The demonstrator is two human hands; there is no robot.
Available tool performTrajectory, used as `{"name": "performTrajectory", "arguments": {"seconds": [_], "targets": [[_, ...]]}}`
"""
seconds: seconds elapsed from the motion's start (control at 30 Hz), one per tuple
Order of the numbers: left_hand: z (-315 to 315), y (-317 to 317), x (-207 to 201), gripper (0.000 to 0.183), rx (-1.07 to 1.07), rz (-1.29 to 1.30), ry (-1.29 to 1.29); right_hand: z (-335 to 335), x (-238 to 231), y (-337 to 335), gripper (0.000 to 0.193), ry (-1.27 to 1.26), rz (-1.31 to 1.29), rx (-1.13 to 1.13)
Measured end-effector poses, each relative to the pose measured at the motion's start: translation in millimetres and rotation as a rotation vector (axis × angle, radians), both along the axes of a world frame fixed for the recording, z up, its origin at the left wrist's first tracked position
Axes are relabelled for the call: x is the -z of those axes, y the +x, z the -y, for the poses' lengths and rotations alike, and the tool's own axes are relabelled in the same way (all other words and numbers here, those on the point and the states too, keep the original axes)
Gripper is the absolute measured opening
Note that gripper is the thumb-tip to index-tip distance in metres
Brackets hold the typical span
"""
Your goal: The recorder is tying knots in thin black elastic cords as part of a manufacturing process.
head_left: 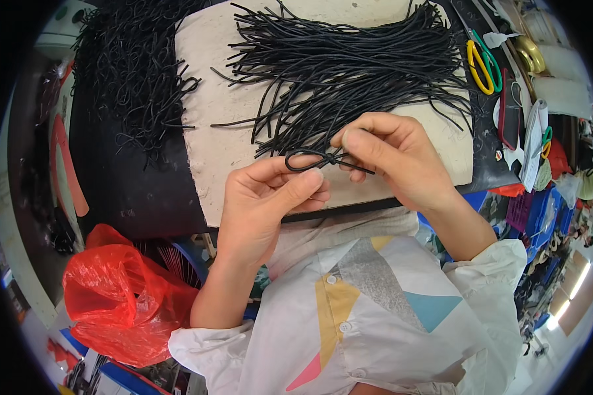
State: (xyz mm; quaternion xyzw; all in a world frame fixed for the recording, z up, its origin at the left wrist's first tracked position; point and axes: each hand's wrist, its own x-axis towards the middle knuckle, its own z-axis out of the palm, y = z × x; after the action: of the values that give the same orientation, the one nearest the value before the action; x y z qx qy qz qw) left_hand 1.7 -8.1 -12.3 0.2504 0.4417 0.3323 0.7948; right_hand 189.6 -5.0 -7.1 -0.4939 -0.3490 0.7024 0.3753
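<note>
Pale board point(224, 151) underneath; knotted black cord point(329, 158) bridges left hand point(265, 191) and right hand point(402, 155), just apart: loop side pinched by the former, tail side by the latter.

Your left hand point(260, 191) has a bare lane up the left of the pale board point(207, 141), between the tangled black cords point(128, 79) and the straight cord bundle point(349, 59) (stray ends poke in from both sides). Straight ahead, the bundle blocks you. The looped cord point(328, 158) bridges the gap between your hands. Right hand point(405, 155): bare board to its right, then scissors point(470, 60) and a dark red case point(509, 115) crowding the edge. Red bag point(125, 303) bulges at near left.
</note>
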Motion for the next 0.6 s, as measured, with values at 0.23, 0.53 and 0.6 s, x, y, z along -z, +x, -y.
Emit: {"name": "performTrajectory", "arguments": {"seconds": [0.23, 0.53, 0.6], "targets": [[6.6, 8.6, 1.4, 0.022, -0.016, 0.054, 0.069, 6.9, -0.9, -7.4, 0.014, 0.082, -0.012, 0.030], [11.4, 10.9, 3.0, 0.024, -0.057, 0.096, 0.076, 6.1, -5.0, -8.2, 0.012, 0.025, -0.027, 0.056], [9.6, 11.5, 0.2, 0.023, -0.040, 0.046, 0.118, 5.4, -5.5, -6.8, 0.012, 0.022, -0.029, 0.044]]}}
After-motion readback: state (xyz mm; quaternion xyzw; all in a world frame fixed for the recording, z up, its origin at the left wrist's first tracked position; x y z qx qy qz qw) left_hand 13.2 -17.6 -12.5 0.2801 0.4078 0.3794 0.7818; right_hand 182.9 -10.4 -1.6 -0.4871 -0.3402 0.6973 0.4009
